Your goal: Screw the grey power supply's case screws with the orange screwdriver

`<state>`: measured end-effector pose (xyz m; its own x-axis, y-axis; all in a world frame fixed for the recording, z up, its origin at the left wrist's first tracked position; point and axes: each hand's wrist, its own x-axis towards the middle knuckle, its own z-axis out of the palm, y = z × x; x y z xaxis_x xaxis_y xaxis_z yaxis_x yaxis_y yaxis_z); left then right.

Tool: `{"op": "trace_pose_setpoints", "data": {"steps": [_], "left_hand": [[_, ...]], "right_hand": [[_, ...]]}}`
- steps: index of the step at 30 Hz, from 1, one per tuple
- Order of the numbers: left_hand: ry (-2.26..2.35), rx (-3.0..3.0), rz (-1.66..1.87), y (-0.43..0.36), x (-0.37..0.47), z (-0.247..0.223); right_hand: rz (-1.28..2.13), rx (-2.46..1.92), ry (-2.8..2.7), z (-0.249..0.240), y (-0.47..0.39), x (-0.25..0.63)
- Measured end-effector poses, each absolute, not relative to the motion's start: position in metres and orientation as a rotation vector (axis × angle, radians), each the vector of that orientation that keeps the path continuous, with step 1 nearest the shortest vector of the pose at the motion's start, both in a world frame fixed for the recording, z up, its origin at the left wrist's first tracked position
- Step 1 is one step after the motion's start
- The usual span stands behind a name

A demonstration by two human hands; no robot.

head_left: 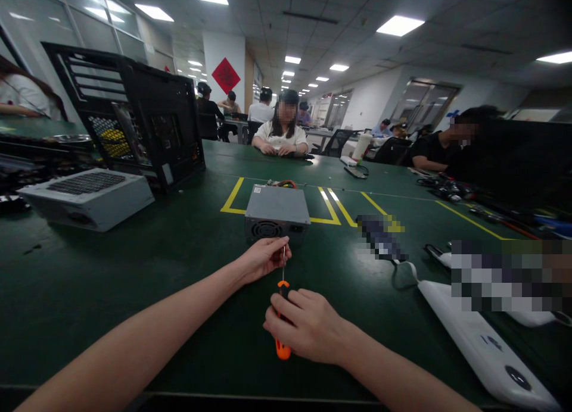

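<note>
A grey power supply box (277,205) rests on the green table with its fan grille and socket side facing me. My right hand (306,322) is wrapped round the orange and black handle of a screwdriver (283,347), whose thin shaft points away from me toward the box. Just in front of the box, my left hand (266,258) has its fingertips closed at the front part of the shaft. Whether a screw is at the tip is too small to tell.
A black computer case (147,120) and a second power supply (96,197) stand at the left on the green table (201,340). White devices (487,340) with cables lie at the right. A person (280,129) sits across the table.
</note>
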<state>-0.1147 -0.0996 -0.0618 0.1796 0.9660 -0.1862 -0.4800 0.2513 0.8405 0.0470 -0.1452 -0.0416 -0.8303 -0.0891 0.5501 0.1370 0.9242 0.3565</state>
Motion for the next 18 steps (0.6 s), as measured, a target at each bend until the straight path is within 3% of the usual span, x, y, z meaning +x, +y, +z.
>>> {"op": "trace_pose_setpoints", "data": {"steps": [8,18], "left_hand": [[0.859,0.706,1.131,-0.099,-0.114,-0.060],[0.856,0.622,1.093,-0.105,-0.113,-0.052]], "right_hand": [[-0.347,-0.081,-2.625,-0.051,-0.144,0.043],[-0.424,-0.287,-2.453,-0.042,-0.126,0.055]]}}
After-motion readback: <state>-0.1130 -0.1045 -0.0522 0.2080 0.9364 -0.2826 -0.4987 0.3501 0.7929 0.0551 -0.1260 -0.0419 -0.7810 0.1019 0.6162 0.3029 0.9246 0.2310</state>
